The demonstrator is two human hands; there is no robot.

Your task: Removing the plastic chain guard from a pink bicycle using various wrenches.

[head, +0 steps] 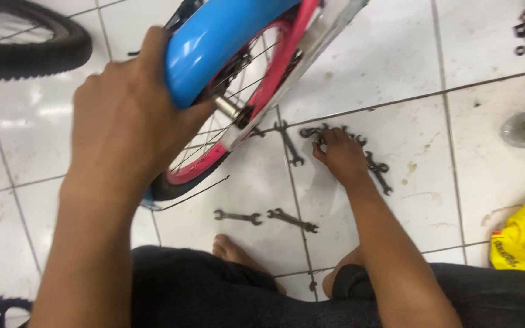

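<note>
Head view: left hand (126, 121) is gripping the glossy blue fender (214, 42) over a small bicycle wheel (226, 115) with pink rim and thin spokes, fingers curled around it. Right of the wheel, right hand (340, 155) is resting on dark, greasy open-ended wrenches (378, 170) scattered on the white tiled floor (432, 54); its grip is hidden, cannot tell.

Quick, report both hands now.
Left hand: closed on the blue fender.
Right hand: fingers down on a wrench on the floor; grip cannot be told.
</note>
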